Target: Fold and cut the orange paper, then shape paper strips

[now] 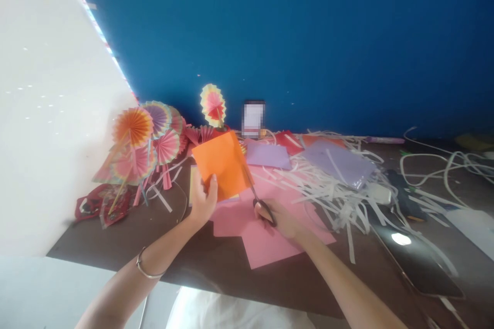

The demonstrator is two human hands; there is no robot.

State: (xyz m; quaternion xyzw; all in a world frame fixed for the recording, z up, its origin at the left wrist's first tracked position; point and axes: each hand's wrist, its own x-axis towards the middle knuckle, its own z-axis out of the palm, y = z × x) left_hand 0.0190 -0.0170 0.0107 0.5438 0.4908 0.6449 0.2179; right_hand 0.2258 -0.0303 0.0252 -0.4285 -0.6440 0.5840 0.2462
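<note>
My left hand (203, 199) grips the lower left edge of an orange sheet of paper (222, 164), thumb on its face, and holds it up tilted above the table. A pair of scissors (265, 212) is in my right hand (283, 220), fingers closed around the black handles. Its blades lie along the right edge of the orange sheet. Below both hands, pink paper sheets (270, 241) overlap on the dark table. A purple sheet (268, 155) rests just behind the orange one.
Folded paper fans (133, 128) stand at the left, with one more fan (213, 104) farther back. White paper strips (328, 190) are heaped at the right, under another purple sheet (337, 162). A phone (424, 262) lies near the right front, and a white cable (436, 157) curls behind.
</note>
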